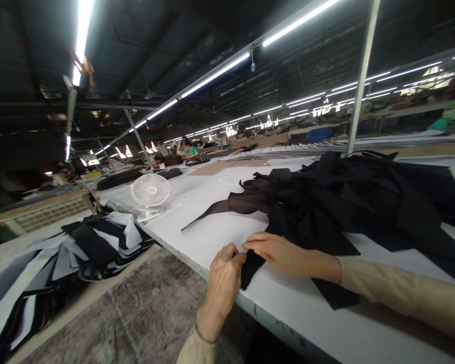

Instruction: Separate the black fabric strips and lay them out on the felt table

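Both my hands meet at the near edge of a white table (208, 227), over a piece of black fabric (252, 268). My left hand (225, 270) is closed, its thumb and fingers pinching the edge of that piece. My right hand (275, 250) lies across the fabric from the right, fingers together and bent down, their tips close to my left thumb; its grip underneath is hidden. Just beyond my hands spreads a loose heap of black fabric pieces (326, 202), with one narrow strip (212, 210) trailing out to the left.
A small white fan (150, 192) stands at the table's left edge. Left of the table, black, grey and white fabric pieces (94, 247) lie in a layered pile. A metal post (360, 81) rises behind the black heap. Farther back, a person in green (189, 149) is at another table.
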Available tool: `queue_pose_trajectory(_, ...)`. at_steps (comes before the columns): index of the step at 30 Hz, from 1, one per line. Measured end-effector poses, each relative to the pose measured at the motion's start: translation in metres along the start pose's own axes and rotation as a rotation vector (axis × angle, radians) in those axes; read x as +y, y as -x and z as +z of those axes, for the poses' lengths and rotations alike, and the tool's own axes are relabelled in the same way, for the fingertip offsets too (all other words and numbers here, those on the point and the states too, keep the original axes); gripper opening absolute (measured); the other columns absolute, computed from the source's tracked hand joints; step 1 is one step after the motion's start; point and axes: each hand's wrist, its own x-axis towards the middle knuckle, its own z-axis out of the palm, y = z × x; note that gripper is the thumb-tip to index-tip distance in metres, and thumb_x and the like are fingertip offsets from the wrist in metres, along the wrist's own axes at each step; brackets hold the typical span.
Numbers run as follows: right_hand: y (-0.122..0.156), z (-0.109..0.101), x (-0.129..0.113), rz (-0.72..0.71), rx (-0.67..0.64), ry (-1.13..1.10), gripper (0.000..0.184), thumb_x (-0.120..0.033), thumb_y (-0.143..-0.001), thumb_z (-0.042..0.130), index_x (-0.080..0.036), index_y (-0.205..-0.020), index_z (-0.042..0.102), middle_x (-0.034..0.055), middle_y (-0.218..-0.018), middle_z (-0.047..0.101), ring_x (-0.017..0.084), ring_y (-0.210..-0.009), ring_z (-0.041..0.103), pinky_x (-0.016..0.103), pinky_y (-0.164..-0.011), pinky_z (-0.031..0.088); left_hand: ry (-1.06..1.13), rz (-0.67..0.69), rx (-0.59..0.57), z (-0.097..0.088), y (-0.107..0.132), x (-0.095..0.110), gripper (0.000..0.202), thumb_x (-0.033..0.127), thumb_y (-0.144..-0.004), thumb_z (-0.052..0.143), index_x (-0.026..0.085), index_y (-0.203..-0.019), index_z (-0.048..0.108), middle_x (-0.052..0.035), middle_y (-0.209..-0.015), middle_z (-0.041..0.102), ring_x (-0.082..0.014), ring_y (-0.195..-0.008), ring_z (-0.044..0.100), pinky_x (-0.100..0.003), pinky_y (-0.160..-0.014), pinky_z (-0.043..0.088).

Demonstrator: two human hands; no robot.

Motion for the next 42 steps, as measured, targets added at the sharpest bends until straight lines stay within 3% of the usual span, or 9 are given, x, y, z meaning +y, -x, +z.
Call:
queue_pose_trajectory(4, 0.003, 0.009, 0.001, 0.063, -0.007, -0.050, 0.040, -0.004, -0.086, 0.037, -0.014, -0.117, 0.060, 0.0099, -0.113, 0.059, 0.018, -0.105, 0.054, 0.032, -0.096, 0.043, 0.173, -0.101, 0.039, -0.003, 0.004, -0.004, 0.023, 0.019, -0.088, 0.049, 0.020, -0.102, 0.067, -0.0023, -0.081, 0.057, -0.0151, -0.077, 0.056, -0.025, -0.071, 0.043)
queue_pose_trajectory(7, 0.005, 0.011, 0.003, 0.081, -0.014, -0.055, 0.040, -0.006, -0.086, 0.039, -0.014, -0.119, 0.059, 0.0099, -0.117, 0.058, 0.018, -0.108, 0.052, 0.033, -0.099, 0.041, 0.285, -0.167, 0.072, -0.007, 0.015, -0.009, 0.020, 0.018, -0.086, 0.052, 0.020, -0.096, 0.069, -0.0010, -0.080, 0.058, -0.0140, -0.074, 0.057, -0.025, -0.069, 0.044)
queue_pose_trajectory(10, 0.005, 0.011, 0.005, 0.087, -0.012, -0.054, 0.040, -0.006, -0.086, 0.039, -0.014, -0.120, 0.059, 0.0095, -0.118, 0.057, 0.018, -0.108, 0.052, 0.033, -0.099, 0.040, 0.329, -0.153, 0.116, -0.005, 0.024, -0.011, 0.018, 0.016, -0.085, 0.052, 0.021, -0.089, 0.069, -0.0008, -0.080, 0.060, -0.0140, -0.073, 0.057, -0.025, -0.069, 0.044)
queue_pose_trajectory(15, 0.005, 0.013, 0.002, 0.095, -0.006, -0.055, 0.041, -0.006, -0.086, 0.037, -0.013, -0.120, 0.059, 0.0102, -0.118, 0.057, 0.018, -0.109, 0.051, 0.033, -0.098, 0.041, 0.356, -0.122, 0.305, 0.008, 0.032, -0.014, 0.017, 0.019, -0.087, 0.051, 0.019, -0.087, 0.068, -0.0016, -0.080, 0.060, -0.0148, -0.075, 0.058, -0.026, -0.070, 0.044)
queue_pose_trajectory(19, 0.006, 0.009, -0.006, 0.082, -0.017, -0.017, 0.037, -0.014, -0.091, 0.038, -0.015, -0.121, 0.059, 0.0110, -0.118, 0.055, 0.019, -0.109, 0.050, 0.035, -0.099, 0.040, 0.325, -0.094, 0.356, 0.014, 0.035, -0.016, 0.017, 0.019, -0.087, 0.051, 0.020, -0.085, 0.068, -0.0014, -0.077, 0.058, -0.0152, -0.076, 0.057, -0.026, -0.069, 0.044)
queue_pose_trajectory(24, 0.004, -0.002, -0.019, -0.018, -0.131, 0.088, 0.035, -0.025, -0.092, 0.042, -0.027, -0.121, 0.061, 0.0111, -0.119, 0.051, 0.024, -0.108, 0.048, 0.043, -0.094, 0.040, 0.259, -0.068, 0.340, 0.015, 0.035, -0.016, 0.021, 0.021, -0.089, 0.048, 0.020, -0.085, 0.069, -0.0022, -0.075, 0.055, -0.0163, -0.075, 0.054, -0.028, -0.068, 0.043)
queue_pose_trajectory(29, -0.001, 0.000, -0.028, -0.033, -0.065, -0.009, 0.037, -0.017, -0.093, 0.038, -0.020, -0.124, 0.058, 0.0104, -0.126, 0.051, 0.021, -0.114, 0.045, 0.039, -0.101, 0.035, 0.262, -0.086, 0.310, 0.010, 0.034, -0.012, 0.023, 0.021, -0.089, 0.047, 0.020, -0.084, 0.070, -0.0024, -0.076, 0.055, -0.0167, -0.076, 0.055, -0.029, -0.070, 0.043)
queue_pose_trajectory(33, -0.004, 0.009, -0.028, -0.059, -0.065, -0.164, 0.037, -0.014, -0.093, 0.035, -0.014, -0.122, 0.058, 0.0100, -0.115, 0.057, 0.017, -0.108, 0.050, 0.033, -0.099, 0.038, 0.364, -0.119, 0.294, 0.004, 0.035, -0.018, 0.018, 0.023, -0.087, 0.052, 0.020, -0.090, 0.069, -0.0021, -0.080, 0.060, -0.0157, -0.075, 0.058, -0.027, -0.070, 0.045)
queue_pose_trajectory(42, -0.002, 0.013, -0.029, -0.049, -0.068, -0.126, 0.035, -0.016, -0.091, 0.042, -0.020, -0.121, 0.060, 0.0090, -0.113, 0.053, 0.018, -0.106, 0.049, 0.034, -0.098, 0.039, 0.449, -0.106, 0.238, -0.003, 0.042, -0.020, 0.020, 0.021, -0.089, 0.048, 0.020, -0.080, 0.065, -0.0014, -0.081, 0.058, -0.0137, -0.077, 0.057, -0.024, -0.072, 0.043)
